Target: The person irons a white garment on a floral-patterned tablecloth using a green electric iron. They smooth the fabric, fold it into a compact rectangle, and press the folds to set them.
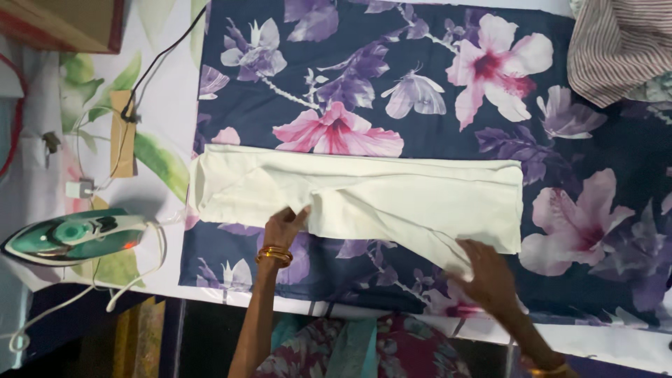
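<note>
A cream-white garment (392, 192) lies folded lengthwise across a dark blue floral cloth (420, 77). My left hand (283, 227), with gold bangles at the wrist, pinches the garment's near edge left of the middle. My right hand (486, 276) lies flat with fingers spread on the garment's lower right flap, pressing it onto the floral cloth.
A green and white electric iron (70, 236) rests at the left on a leaf-print sheet, its white cord (133, 276) looping toward the edge. A black cable (157, 59) runs up left. A striped cloth (616, 45) lies at the top right. A brown box (63, 24) sits top left.
</note>
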